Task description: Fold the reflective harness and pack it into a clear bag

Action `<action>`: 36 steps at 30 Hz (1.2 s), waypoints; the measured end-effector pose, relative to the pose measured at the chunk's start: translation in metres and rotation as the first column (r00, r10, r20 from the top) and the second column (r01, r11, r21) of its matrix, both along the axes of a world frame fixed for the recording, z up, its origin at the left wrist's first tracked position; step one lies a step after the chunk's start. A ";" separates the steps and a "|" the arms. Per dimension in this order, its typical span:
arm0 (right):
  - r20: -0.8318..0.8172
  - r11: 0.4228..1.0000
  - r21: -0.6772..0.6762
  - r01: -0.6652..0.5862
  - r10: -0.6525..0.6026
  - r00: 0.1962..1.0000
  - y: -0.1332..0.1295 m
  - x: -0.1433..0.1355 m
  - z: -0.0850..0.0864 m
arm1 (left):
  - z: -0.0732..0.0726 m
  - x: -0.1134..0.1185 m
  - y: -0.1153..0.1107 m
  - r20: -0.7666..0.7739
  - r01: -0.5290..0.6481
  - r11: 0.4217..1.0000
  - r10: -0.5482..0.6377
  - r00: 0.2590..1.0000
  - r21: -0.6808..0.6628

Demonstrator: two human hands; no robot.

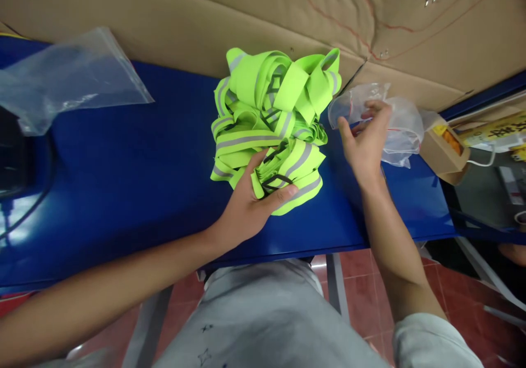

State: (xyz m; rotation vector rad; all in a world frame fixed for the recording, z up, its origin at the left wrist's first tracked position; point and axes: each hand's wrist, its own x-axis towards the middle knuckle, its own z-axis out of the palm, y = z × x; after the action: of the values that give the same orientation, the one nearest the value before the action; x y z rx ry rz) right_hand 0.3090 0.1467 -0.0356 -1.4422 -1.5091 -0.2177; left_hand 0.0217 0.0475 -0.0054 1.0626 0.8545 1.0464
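Neon green straps with grey reflective stripes (pixel 250 138) lie heaped on the blue table (pixel 164 187). At the near side of the heap, my left hand (pixel 257 198) is wrapped round a folded green bundle (pixel 302 165) with black cords, its thumb across the front. My right hand (pixel 365 138) is to the right of the heap, over some clear plastic bags (pixel 400 127). Its thumb and fingers are curved and apart, at the edge of a bag; no firm grip on it shows.
A large clear bag (pixel 94 72) lies at the left, beside a black object (pixel 14 154) with a cable. Brown paper (pixel 197 23) covers the surface behind. An open cardboard box (pixel 444 149) stands at the right.
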 end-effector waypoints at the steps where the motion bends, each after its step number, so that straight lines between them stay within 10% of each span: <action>1: 0.063 0.999 -0.024 0.048 -0.046 0.997 0.009 0.009 -0.003 | 0.000 0.000 0.000 -0.005 -0.004 1.000 0.005 1.000 0.018; 6: 0.175 0.996 -0.035 0.080 -0.073 0.982 0.001 0.005 0.012 | -0.004 -0.003 0.000 -0.108 0.020 0.993 -0.008 0.994 0.119; 14: 0.376 0.937 -0.026 -0.349 0.333 0.865 -0.089 -0.064 0.068 | -0.009 -0.003 0.002 -0.166 0.252 0.955 -0.226 0.960 0.154; 25: 0.295 0.837 -0.066 -0.544 0.537 0.790 -0.103 -0.075 0.059 | -0.016 -0.003 0.015 -0.107 0.194 0.970 -0.179 0.978 0.150; 31: 0.230 0.911 0.111 -0.397 0.365 0.902 -0.100 -0.076 0.051 | -0.003 -0.005 0.015 -0.014 0.178 0.976 -0.177 0.984 0.122; 36: 0.121 0.866 0.042 -0.499 0.491 0.863 -0.094 -0.077 0.049 | 0.003 -0.009 0.016 0.006 0.053 0.991 -0.054 0.999 0.125</action>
State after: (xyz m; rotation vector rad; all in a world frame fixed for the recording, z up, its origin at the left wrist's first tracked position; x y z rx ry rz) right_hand 0.2321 0.0524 0.0132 -0.9516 -1.8868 -0.0309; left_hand 0.0123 0.0640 -0.0026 1.1786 0.7571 1.0696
